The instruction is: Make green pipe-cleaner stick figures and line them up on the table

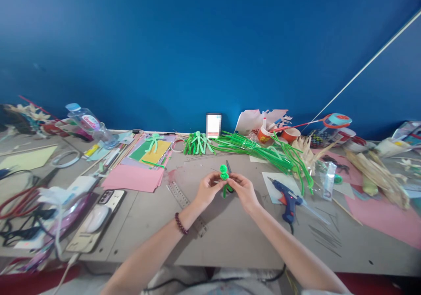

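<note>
Both hands meet over the middle of the table around a small bright green pipe-cleaner figure (224,172). It has a coiled round top, and a green strand hangs below the fingers. My left hand (210,186) pinches it from the left, thumb and fingers closed. From the other side my right hand (242,189) grips it with thumb and fingertips. A metal ruler (179,196) lies under and beside my left wrist. Behind the hands, several finished-looking green pipe-cleaner figures (198,143) stand near the wall, beside a long bundle of green pipe cleaners (259,150).
A blue glue gun (289,203) rests on white paper at the right, its cord running toward me. Pink paper (131,179), a phone (98,220) and a plastic bottle (87,120) are at the left. Thin wires (325,238) lie front right; a blue wall (210,54) rises behind.
</note>
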`<state>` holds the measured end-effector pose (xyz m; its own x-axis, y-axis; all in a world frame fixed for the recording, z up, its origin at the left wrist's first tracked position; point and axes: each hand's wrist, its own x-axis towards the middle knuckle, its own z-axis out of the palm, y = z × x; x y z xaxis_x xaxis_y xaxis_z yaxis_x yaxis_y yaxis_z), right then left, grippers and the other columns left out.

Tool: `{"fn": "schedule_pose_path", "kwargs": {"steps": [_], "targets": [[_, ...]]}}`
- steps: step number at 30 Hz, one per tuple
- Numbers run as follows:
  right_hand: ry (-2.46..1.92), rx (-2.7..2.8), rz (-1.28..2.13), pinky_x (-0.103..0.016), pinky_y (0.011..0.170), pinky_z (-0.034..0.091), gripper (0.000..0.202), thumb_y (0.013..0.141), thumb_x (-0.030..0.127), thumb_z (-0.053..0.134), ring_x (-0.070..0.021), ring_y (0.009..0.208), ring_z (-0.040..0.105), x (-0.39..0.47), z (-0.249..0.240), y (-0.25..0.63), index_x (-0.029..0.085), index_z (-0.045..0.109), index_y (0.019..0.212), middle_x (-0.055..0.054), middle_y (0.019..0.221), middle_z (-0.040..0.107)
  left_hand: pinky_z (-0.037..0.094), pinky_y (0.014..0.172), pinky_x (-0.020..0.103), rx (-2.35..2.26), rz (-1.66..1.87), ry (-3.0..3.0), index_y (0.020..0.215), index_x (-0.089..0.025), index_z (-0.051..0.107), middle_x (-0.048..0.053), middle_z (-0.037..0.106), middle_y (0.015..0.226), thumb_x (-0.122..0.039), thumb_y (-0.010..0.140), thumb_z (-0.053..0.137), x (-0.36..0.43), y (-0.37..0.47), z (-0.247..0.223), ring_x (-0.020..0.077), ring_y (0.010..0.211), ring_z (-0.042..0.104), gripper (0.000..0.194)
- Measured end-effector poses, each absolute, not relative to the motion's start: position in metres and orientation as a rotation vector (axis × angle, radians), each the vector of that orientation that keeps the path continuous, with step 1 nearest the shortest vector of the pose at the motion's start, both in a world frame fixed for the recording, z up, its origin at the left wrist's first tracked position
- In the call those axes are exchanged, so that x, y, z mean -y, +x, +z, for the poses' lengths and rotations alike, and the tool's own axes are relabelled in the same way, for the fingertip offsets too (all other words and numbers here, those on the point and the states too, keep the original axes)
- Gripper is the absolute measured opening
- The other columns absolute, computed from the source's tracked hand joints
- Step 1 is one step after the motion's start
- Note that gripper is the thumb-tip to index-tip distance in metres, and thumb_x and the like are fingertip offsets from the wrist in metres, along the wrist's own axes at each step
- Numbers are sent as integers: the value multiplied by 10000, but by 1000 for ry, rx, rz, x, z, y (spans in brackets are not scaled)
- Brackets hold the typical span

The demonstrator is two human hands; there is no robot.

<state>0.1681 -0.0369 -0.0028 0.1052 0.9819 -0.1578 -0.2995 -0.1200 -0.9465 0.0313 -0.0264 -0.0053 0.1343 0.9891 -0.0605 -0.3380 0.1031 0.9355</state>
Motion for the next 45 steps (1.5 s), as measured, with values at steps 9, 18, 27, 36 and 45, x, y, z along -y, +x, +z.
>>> {"fn": "schedule_pose_path", "kwargs": {"steps": [9,18,27,36,45], "targets": [[-1177,962,1243,-287,600,485,308,573,413,779,-159,627,610,40,-2,168,175,711,756,-38,693,697,467,613,279,-1019,1242,1013,689,-157,701,42,693,678,-324,552,807,26,32,-4,159,622,604,241],[-1188,857,1267,-271,579,479,307,533,401,793,-138,576,588,40,-1,164,170,711,717,-28,653,692,449,575,258,-1214,1253,1266,694,-171,701,45,700,686,-303,658,711,34,32,4,154,600,587,137],[-1194,855,1273,-271,586,483,324,553,393,789,-151,612,610,40,-2,166,165,724,774,-39,712,710,479,679,289,-1035,1277,1196,737,-177,720,64,713,754,-394,693,694,33,31,7,182,712,624,223],[-1193,786,1226,-287,618,489,344,500,380,814,-149,626,611,37,-8,164,166,719,752,-40,729,708,500,645,301,-1050,1187,1058,803,-135,722,75,723,760,-458,652,719,28,32,-7,181,655,634,356],[-1201,833,1220,-268,614,459,260,543,358,790,-135,629,580,38,-7,166,173,729,716,-24,703,689,514,696,327,-988,1177,1026,800,-141,730,82,730,779,-506,655,706,28,33,-5,199,684,656,393]]}}
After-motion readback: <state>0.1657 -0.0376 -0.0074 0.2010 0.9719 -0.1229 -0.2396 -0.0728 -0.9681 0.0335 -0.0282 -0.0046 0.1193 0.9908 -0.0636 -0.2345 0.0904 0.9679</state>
